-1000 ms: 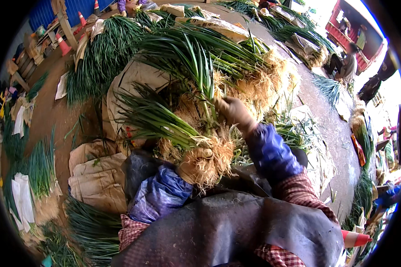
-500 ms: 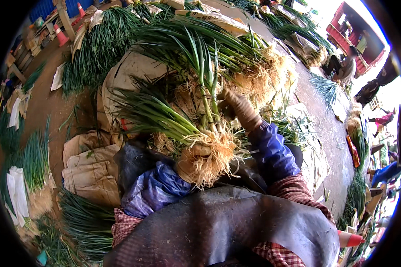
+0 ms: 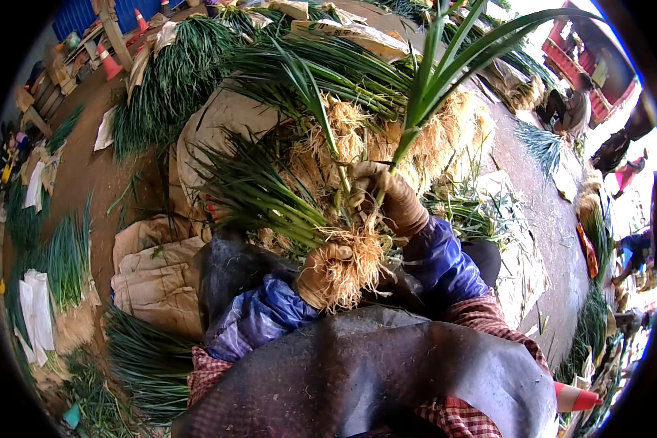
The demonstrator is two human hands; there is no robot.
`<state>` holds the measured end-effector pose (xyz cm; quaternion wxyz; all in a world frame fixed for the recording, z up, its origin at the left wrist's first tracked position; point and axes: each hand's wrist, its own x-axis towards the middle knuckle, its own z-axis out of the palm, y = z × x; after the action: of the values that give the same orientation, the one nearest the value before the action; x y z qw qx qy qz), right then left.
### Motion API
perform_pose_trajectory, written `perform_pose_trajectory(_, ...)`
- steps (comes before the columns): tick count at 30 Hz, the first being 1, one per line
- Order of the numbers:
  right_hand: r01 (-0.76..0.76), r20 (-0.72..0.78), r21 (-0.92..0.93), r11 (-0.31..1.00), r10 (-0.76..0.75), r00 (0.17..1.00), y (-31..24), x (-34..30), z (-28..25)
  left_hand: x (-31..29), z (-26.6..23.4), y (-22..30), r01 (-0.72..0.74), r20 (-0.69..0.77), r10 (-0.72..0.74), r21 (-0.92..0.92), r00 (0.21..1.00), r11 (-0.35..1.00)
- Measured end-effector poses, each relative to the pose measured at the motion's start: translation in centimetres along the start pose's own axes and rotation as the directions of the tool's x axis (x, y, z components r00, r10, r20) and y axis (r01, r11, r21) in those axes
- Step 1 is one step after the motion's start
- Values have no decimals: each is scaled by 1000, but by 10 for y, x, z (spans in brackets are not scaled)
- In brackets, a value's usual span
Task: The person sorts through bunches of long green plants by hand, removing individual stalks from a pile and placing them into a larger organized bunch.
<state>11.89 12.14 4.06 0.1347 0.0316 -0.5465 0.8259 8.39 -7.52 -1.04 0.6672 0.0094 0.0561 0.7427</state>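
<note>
My left hand [image 3: 321, 274], in a tan glove, is closed around the root end of a bunch of green onions [image 3: 274, 208]. The bunch's leaves point to the far left, and pale, stringy roots spill over the fingers. Just beyond it, my right hand [image 3: 396, 196], also gloved, grips a green onion [image 3: 415, 117] low on its stalk. Its long leaves fan upward to the right. Another stalk [image 3: 327, 131] stands upright between the hands; whether a hand holds it I cannot tell. Behind lies a heap of green onions [image 3: 350, 80] with its roots toward the right.
A dark apron [image 3: 372, 365] covers my lap. Folded tan sacking [image 3: 157, 281] lies to my left, beside more green onions [image 3: 150, 369]. On the right, loose trimmings [image 3: 463, 219] lie on pale sheeting. A person [image 3: 577, 109] sits farther off near a red truck bed [image 3: 598, 58].
My right hand has closed on a green onion whose leaves now rise toward the upper right. Beside it, the upright stalks have parted. My left hand keeps its hold on the bunch.
</note>
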Motion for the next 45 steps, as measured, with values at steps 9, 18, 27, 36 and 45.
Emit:
perform_pose_trajectory(9, -118, -480, -470, 875, -141, 866, 20, 3, -8, 1, -17, -2, 49, -10, -48, 116, 999, 992)
perform_pose_trajectory(18, 33, 28, -998, 57, -84, 996, -5, -12, 46, -9, 0, -1, -71, 4, 71, 32, 997, 997)
perform_pose_trajectory(27, 207, -166, -453, 867, -310, 936, 10, -34, 14, -30, -2, 18, -24, 147, 32, -58, 989, 998)
perform_pose_trajectory(36, -196, -384, 130, 972, 232, 894, 41, 67, -16, -30, -22, 20, 137, 170, -134, -8, 976, 990)
perform_pose_trajectory(45, -240, -107, -371, 897, 216, 971, 35, -7, -40, -26, -25, 24, -74, 125, 77, -27, 989, 997)
